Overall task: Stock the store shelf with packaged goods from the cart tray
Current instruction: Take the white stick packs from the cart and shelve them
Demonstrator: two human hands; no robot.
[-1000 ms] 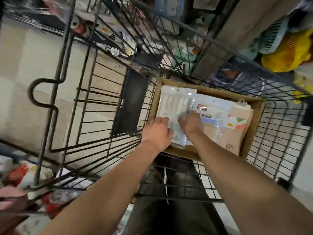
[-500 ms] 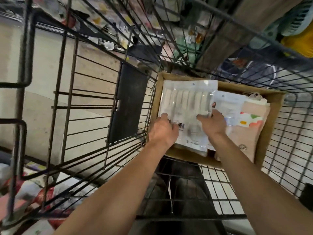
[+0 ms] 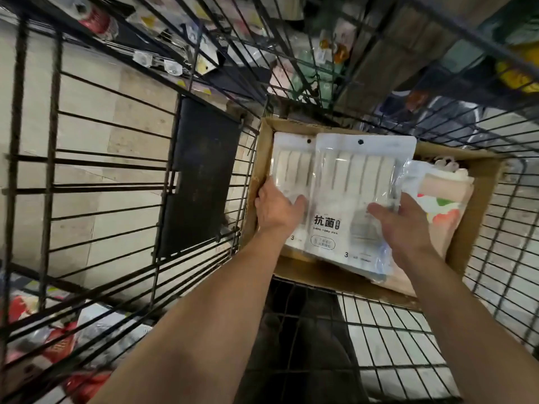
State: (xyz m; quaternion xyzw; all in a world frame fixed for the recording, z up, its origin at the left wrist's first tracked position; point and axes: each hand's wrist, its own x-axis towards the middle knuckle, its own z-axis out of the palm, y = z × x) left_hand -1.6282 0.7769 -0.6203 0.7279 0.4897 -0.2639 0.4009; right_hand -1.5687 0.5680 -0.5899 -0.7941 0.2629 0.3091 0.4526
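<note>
Inside the wire cart (image 3: pixel 116 170), at the cardboard tray (image 3: pixel 482 182), our left hand (image 3: pixel 277 205) grips the rear packet (image 3: pixel 291 167) and our right hand (image 3: pixel 408 225) grips the front packet (image 3: pixel 364 176), fanned apart, we judge, to shelve 2 together.

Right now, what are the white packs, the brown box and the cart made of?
The packs look like thin, glossy plastic: they shine, crinkle and show white strips through a clear window. The box looks like plain brown cardboard, dull, with rough edges. The cart seems to be metal wire, dark and probably painted or coated; the picture cannot settle which.
</note>
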